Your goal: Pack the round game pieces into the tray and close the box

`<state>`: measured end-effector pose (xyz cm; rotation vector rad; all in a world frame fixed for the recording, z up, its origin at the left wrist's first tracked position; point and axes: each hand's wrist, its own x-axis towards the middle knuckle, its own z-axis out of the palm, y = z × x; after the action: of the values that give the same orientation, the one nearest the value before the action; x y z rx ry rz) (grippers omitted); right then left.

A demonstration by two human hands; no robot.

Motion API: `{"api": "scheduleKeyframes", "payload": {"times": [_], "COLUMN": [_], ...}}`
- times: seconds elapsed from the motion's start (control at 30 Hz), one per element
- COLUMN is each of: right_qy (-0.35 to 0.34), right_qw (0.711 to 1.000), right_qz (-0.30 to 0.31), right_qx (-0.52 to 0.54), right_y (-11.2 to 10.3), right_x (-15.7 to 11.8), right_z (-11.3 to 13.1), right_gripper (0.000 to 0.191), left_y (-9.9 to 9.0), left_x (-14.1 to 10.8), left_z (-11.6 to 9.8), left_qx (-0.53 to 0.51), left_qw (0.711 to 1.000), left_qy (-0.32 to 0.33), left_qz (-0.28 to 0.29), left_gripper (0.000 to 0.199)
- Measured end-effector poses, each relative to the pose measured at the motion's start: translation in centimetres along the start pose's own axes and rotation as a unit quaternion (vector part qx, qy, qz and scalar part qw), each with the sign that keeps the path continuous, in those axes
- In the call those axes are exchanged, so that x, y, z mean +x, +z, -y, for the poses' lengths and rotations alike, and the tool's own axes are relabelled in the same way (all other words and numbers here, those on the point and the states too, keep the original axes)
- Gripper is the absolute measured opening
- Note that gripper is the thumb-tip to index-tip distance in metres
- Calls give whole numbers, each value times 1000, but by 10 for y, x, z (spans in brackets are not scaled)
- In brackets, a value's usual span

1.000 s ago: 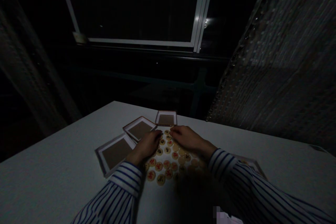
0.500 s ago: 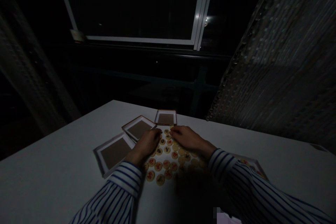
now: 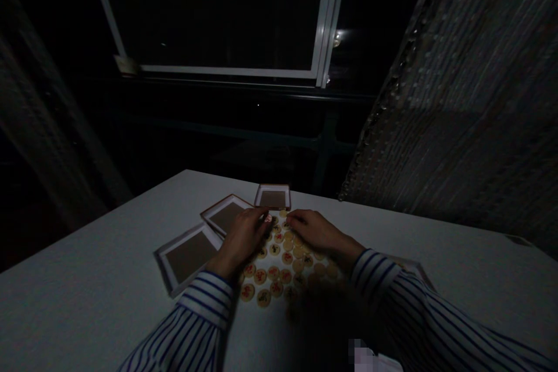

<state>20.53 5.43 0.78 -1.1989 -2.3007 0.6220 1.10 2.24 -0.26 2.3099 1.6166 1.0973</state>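
Round wooden Chinese chess pieces (image 3: 274,272) lie spread over the white table (image 3: 108,256), some with red or black characters and others plain side up. At the far left of the spread, my left hand (image 3: 242,238) pinches a red-marked Chinese chess piece (image 3: 268,218), tilted to face me. My right hand (image 3: 318,231) is opposite, its fingers bent together and the tips low over a black-marked piece (image 3: 286,225). Whatever lies between those fingertips is hidden. A plain piece (image 3: 283,213) sits just beyond both hands.
Three shallow open trays with brown bottoms stand left and behind the pieces: the nearest tray (image 3: 163,261), the middle tray (image 3: 207,209) and the far tray (image 3: 272,186). Another box (image 3: 421,270) is partly behind my right sleeve. A beaded curtain (image 3: 457,128) hangs right.
A red-marked piece now shows tilted up in my left fingers. My right fingertips have shifted slightly away from the left hand. The view has moved a little.
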Motion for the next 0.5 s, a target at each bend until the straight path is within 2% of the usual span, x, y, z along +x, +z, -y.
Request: {"api": "scheduleKeyframes", "payload": {"times": [0.27,0.5], "right_qy": [-8,-15], "right_qw": [1000,999], "right_qz": [-6,-28], "right_qx": [16,0], "right_y": [-18,-31], "right_x": [-13,-29], "right_z": [10,13], "right_gripper": [35,33], "left_y": [-4,-9], "left_x": [-3,-7], "left_z": [-11,-35], "left_qx": [0,-9], "left_qw": [999,997], "left_qy": [41,70], "left_qz": [-20,-21], "left_gripper": [30,29]}}
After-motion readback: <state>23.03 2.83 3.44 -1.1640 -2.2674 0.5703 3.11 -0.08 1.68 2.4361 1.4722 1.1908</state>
